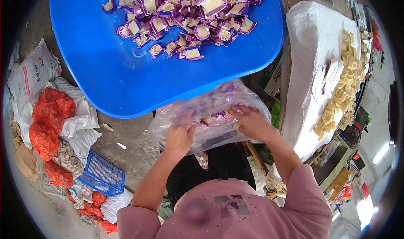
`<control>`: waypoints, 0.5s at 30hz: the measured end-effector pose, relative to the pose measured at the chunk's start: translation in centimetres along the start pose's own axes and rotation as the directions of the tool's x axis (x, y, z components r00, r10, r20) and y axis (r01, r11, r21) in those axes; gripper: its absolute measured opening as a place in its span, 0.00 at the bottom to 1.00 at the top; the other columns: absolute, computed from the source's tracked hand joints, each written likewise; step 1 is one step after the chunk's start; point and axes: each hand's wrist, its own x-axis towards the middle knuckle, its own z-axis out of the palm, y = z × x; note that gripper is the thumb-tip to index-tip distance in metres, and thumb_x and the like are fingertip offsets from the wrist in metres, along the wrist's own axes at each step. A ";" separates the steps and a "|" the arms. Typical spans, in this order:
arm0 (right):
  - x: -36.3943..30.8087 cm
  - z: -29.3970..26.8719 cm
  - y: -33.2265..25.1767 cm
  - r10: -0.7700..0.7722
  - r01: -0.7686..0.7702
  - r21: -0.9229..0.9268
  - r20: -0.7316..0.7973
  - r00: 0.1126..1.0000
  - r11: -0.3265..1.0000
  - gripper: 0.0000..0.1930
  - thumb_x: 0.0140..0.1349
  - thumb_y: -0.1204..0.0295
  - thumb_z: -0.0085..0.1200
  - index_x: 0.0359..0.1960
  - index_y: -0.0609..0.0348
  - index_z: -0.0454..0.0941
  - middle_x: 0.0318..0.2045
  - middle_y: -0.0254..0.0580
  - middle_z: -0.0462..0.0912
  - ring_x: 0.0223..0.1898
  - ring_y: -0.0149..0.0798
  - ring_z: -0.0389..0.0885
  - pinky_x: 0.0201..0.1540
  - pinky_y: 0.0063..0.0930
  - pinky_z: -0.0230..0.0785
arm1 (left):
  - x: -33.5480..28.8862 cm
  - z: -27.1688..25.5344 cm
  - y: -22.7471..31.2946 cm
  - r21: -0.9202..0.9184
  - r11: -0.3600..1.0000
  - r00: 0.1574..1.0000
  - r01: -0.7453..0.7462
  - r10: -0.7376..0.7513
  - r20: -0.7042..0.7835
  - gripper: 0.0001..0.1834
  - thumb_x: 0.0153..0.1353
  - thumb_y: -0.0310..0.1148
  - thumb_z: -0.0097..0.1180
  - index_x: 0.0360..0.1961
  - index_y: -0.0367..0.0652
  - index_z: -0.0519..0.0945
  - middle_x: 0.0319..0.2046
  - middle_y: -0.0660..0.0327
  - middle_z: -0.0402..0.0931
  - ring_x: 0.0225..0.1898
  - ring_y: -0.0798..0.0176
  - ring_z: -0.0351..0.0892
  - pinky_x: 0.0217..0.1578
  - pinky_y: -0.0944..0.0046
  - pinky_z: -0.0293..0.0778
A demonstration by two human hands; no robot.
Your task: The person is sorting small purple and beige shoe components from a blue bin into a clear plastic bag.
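A clear plastic bag (pixel 210 143) lies in front of my body, just below the near edge of the blue tub. Purple shiny pieces show inside it. My left hand (pixel 180 134) grips the bag's left side, its fingertips partly hidden by the film. On the right side, my right hand (pixel 251 122) has bent fingers closed on the bag's edge near the purple pieces. Beyond both hands stands the blue tub (pixel 126 91), with a heap of shiny purple pieces with cream-coloured insides (pixel 189 18) toward its far side.
A white woven sheet (pixel 305 70) at the right bears many cream-coloured pieces (pixel 343 87). On the left floor are red bags (pixel 48 112), a white printed sack (pixel 35 68) and a blue plastic crate (pixel 101 173). A printed carton (pixel 272 80) stands beside the tub.
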 end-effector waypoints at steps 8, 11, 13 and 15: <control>3.9 -10.8 -0.9 -0.013 0.285 0.289 -0.681 0.732 0.914 0.19 0.54 0.74 0.57 0.49 0.59 0.73 0.40 0.46 0.77 0.39 0.43 0.79 0.44 0.34 0.72 | 8.3 -7.6 5.4 0.017 0.967 0.942 -0.256 0.253 -0.220 0.22 0.53 0.21 0.57 0.51 0.46 0.76 0.39 0.53 0.76 0.39 0.58 0.76 0.40 0.60 0.74; 9.4 -12.1 0.5 -0.001 0.203 0.166 -0.771 0.636 0.965 0.21 0.53 0.75 0.57 0.51 0.54 0.74 0.47 0.46 0.74 0.46 0.46 0.75 0.48 0.37 0.70 | 14.1 -7.6 1.4 0.465 0.884 0.955 -0.052 0.180 -0.235 0.28 0.53 0.25 0.57 0.57 0.52 0.70 0.54 0.51 0.63 0.54 0.46 0.66 0.49 0.47 0.68; 11.9 -11.8 1.0 -0.197 0.074 -0.192 -0.769 0.608 0.979 0.23 0.51 0.77 0.55 0.52 0.47 0.75 0.52 0.46 0.68 0.53 0.49 0.69 0.52 0.40 0.66 | 16.5 -7.3 0.0 0.542 0.838 0.979 0.055 0.060 -0.193 0.29 0.53 0.26 0.58 0.58 0.54 0.68 0.58 0.50 0.59 0.57 0.43 0.62 0.51 0.45 0.67; 14.0 -10.9 0.3 -0.190 -0.006 -0.250 -0.753 0.630 0.968 0.23 0.51 0.77 0.55 0.52 0.45 0.75 0.52 0.46 0.67 0.54 0.50 0.68 0.53 0.41 0.66 | 18.2 -6.8 -1.2 0.554 0.829 0.988 0.078 0.010 -0.154 0.31 0.52 0.26 0.58 0.59 0.56 0.67 0.57 0.45 0.61 0.58 0.41 0.61 0.53 0.41 0.64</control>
